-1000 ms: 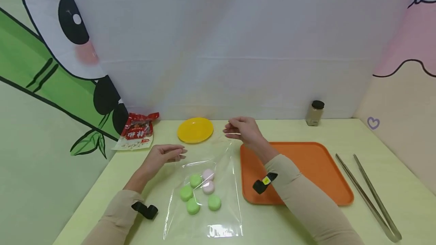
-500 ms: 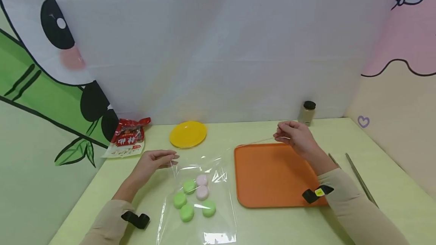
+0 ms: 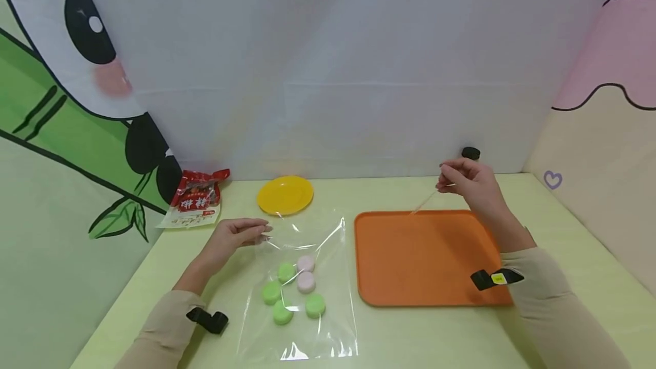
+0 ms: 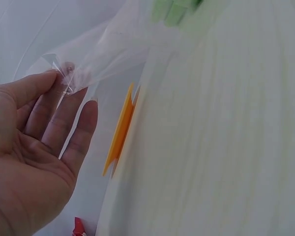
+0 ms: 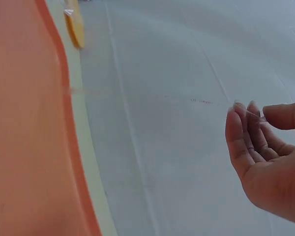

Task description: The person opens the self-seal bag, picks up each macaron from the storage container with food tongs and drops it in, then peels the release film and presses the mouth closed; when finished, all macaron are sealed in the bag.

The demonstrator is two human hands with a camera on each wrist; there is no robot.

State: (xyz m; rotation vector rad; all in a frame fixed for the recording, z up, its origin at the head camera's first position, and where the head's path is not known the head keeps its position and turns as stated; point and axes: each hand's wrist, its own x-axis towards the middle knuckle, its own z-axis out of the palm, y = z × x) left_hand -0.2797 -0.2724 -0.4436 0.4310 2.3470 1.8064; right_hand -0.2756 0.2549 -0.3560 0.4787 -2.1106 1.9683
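Note:
A clear plastic bag (image 3: 335, 283) lies on the table, with several green macaron-like rounds (image 3: 315, 306) and two pale pink rounds (image 3: 306, 282) seen through its film. My left hand (image 3: 230, 242) pinches the bag's upper left corner between thumb and fingers; the left wrist view shows the crumpled film (image 4: 64, 78) at the fingertips. Above the far right part of the orange tray (image 3: 410, 261), my right hand (image 3: 474, 189) pinches a thin clear strip (image 3: 424, 203) by its end. Small red print shows on the strip (image 5: 201, 101) in the right wrist view.
A yellow plate (image 3: 285, 195) sits behind the bag. At the back left stands a red and white food packet (image 3: 197, 198). Behind my right hand, a jar's black lid (image 3: 471, 153) shows. A patterned cloth backdrop (image 3: 328, 73) rises behind the table (image 3: 379, 335).
My right hand has moved from the bag's upper right corner rightward over the tray, drawing the strip away from the bag. The left hand stays at the bag's corner. The tongs are now hidden from view.

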